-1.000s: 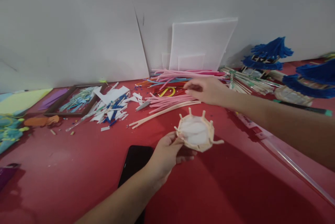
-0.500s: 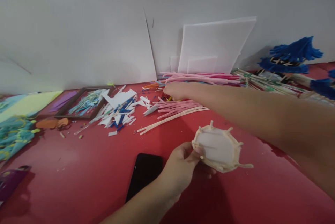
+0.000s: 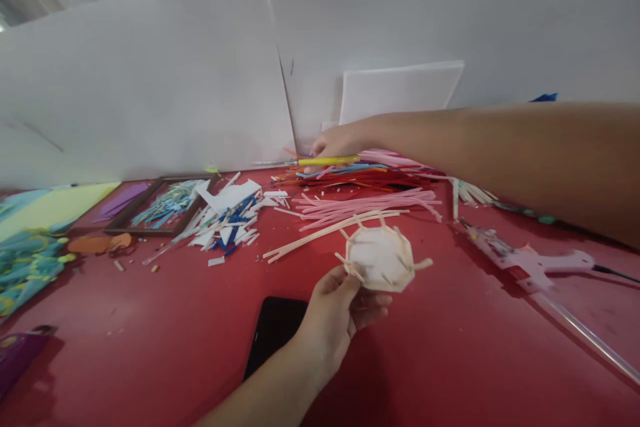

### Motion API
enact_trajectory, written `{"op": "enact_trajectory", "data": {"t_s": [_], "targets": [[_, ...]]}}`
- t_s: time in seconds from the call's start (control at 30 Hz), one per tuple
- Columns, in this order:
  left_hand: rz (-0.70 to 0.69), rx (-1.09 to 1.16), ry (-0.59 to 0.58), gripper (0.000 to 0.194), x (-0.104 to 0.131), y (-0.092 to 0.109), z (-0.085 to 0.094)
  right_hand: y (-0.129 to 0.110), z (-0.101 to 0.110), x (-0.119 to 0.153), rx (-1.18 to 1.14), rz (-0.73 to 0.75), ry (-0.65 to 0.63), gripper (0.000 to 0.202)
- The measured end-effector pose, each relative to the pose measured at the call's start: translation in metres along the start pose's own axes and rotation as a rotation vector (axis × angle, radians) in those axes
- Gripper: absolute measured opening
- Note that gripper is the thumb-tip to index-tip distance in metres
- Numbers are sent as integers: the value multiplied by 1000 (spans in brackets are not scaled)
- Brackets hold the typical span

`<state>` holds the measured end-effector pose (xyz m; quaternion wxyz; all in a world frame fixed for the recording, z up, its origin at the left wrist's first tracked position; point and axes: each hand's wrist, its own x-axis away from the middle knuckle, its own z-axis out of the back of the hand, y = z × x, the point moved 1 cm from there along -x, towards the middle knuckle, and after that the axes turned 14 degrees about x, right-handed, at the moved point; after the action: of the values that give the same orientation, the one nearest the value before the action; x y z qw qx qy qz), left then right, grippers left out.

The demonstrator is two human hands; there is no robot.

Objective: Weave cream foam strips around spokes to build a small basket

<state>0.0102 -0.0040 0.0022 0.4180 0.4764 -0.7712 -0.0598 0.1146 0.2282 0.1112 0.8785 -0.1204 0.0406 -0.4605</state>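
Near the centre of the head view, my left hand (image 3: 335, 310) pinches the lower left edge of a white polygonal piece (image 3: 377, 257) with a cream rim and short cream pegs sticking out. My right hand (image 3: 336, 145) reaches to the back of the table, its fingers closed on a yellow tool (image 3: 329, 160) like a pen or cutter. Under that tool lie red, orange and blue pipe cleaners (image 3: 365, 177). Pink pipe cleaners (image 3: 370, 206) and longer cream ones (image 3: 315, 240) rest between my two hands.
A pink glue gun (image 3: 530, 264) lies at the right with its cord and clear stick. Beside my left forearm is a black phone (image 3: 277, 330). White and blue scraps (image 3: 230, 214) and a brown frame (image 3: 150, 228) sit at the left. White boards (image 3: 400, 90) stand behind.
My right hand has lifted from the pile with the yellow tool in it. My left hand and the white piece have shifted left and slightly up. The glue gun has come into view.
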Motion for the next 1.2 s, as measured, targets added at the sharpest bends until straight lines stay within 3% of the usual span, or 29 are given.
{"op": "enact_trajectory", "data": {"t_s": [0.1,0.2,0.27,0.4,0.53,0.8,1.2], "targets": [[-105,124,83,15,1,6,-4,-2,7,34,-151,-61,67,39],[-252,205,86,11,1,9,-5,2,0,80,-302,-121,208,47],[-317,243,98,10,0,10,-4,4,-16,113,-363,-163,300,49],[-400,281,98,11,-1,12,-2,-3,-67,172,-351,-248,378,54],[-450,245,70,14,-1,15,0,-23,-105,207,-220,-298,386,51],[-456,214,112,13,0,12,-3,-41,-119,216,-4,-435,147,40],[-450,155,146,9,0,6,-3,-44,-129,217,61,-373,135,43]]}}
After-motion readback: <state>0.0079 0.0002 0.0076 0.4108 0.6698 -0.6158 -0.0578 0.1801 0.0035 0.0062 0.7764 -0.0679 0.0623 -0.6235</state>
